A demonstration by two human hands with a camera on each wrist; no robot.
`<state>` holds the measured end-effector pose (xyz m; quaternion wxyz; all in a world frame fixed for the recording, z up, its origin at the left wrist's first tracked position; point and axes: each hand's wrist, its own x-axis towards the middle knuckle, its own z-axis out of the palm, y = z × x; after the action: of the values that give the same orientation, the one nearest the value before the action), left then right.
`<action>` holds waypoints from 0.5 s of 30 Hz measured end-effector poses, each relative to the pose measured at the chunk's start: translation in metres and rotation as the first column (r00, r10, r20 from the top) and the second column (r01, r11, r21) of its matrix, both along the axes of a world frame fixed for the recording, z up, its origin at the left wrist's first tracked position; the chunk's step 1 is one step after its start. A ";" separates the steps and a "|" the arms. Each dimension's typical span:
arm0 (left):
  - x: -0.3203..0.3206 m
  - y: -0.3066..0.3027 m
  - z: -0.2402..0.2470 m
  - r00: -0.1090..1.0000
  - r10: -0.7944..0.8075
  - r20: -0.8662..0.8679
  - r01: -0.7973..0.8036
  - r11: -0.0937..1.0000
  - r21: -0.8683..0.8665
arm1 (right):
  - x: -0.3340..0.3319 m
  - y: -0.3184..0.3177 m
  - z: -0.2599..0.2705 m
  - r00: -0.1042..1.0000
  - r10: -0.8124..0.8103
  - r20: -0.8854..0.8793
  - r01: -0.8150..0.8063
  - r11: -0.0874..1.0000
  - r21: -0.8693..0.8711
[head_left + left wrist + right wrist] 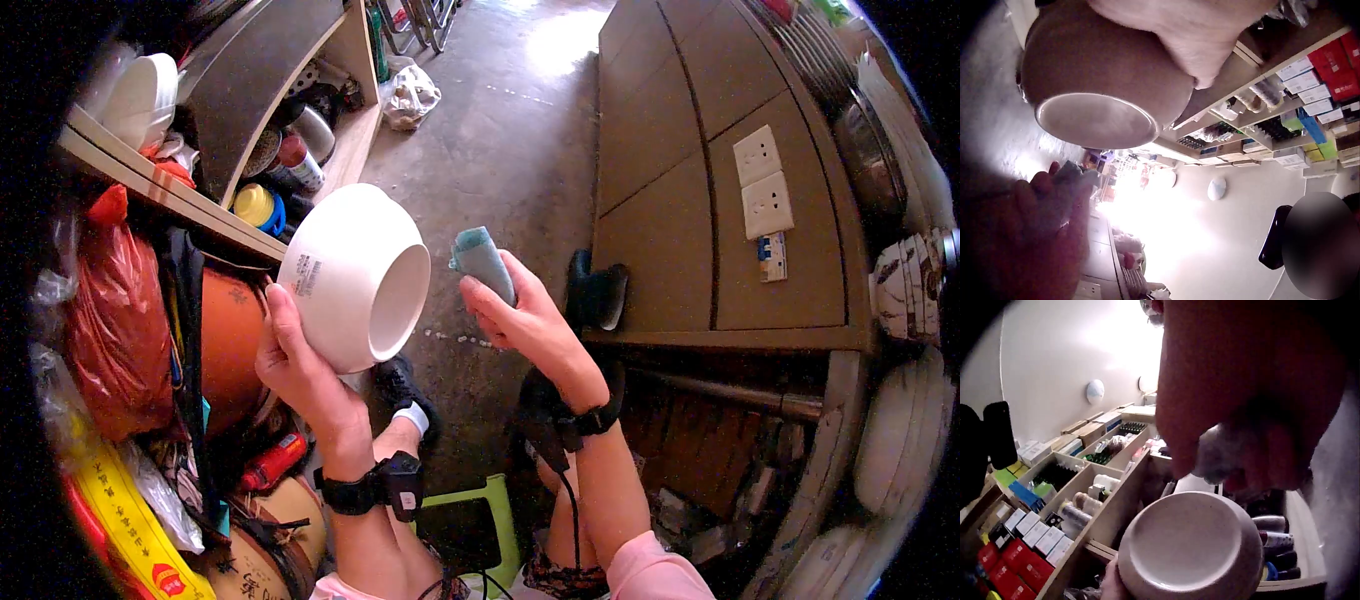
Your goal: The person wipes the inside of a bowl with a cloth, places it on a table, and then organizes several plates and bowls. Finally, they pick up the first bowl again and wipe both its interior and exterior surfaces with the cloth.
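My left hand (312,372) grips a white bowl (345,235) from its near left side, thumb lying along the outer wall. The bowl is tipped sideways, with its round foot (402,300) facing toward my right hand. A small printed label (308,276) is on its outside. To the right, my right hand (538,322) pinches a folded blue-green cloth (484,262) between thumb and fingers. A gap separates the cloth from the bowl in the head view. In the right wrist view, the shallow recessed base (1188,540) shows below the hand.
A wooden shelf (345,135) with cans and jars stands at the left, above a red plastic bag (120,320). On the right is a brown cabinet (650,200) with wall sockets (765,180). A green stool (500,520) is below. Boxes (1029,569) line the shelving.
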<state>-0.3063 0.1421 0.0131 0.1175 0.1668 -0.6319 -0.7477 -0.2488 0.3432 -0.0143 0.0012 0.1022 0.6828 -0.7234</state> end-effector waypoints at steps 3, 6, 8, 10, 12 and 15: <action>0.000 -0.004 -0.004 0.999 -0.014 0.034 0.016 0.998 -0.057 | 0.005 -0.004 0.021 0.970 0.128 0.207 -0.069 0.961 -0.269; 0.002 -0.003 -0.004 0.998 -0.037 0.043 0.039 0.999 -0.032 | 0.006 -0.013 0.028 0.951 0.282 0.126 -0.249 0.942 -0.226; 0.005 -0.003 -0.003 0.995 -0.092 0.042 0.095 0.993 -0.065 | 0.005 -0.018 0.013 0.912 0.391 0.125 -0.378 0.919 -0.115; 0.010 0.000 -0.001 0.995 -0.101 0.015 0.102 0.988 -0.117 | 0.004 -0.026 0.007 0.902 0.413 0.126 -0.420 0.907 0.033; 0.013 0.007 0.001 0.994 -0.112 -0.012 0.108 0.980 -0.169 | 0.004 -0.026 0.000 0.916 0.384 0.116 -0.389 0.921 0.026; 0.014 0.016 0.004 0.992 -0.079 -0.097 0.059 0.979 -0.196 | -0.001 -0.018 -0.012 0.956 0.168 0.243 -0.242 0.915 0.323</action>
<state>-0.2922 0.1577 0.0173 0.1400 0.0933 -0.6997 -0.6943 -0.2502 0.3248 -0.0260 0.1313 0.1040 0.8031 -0.5718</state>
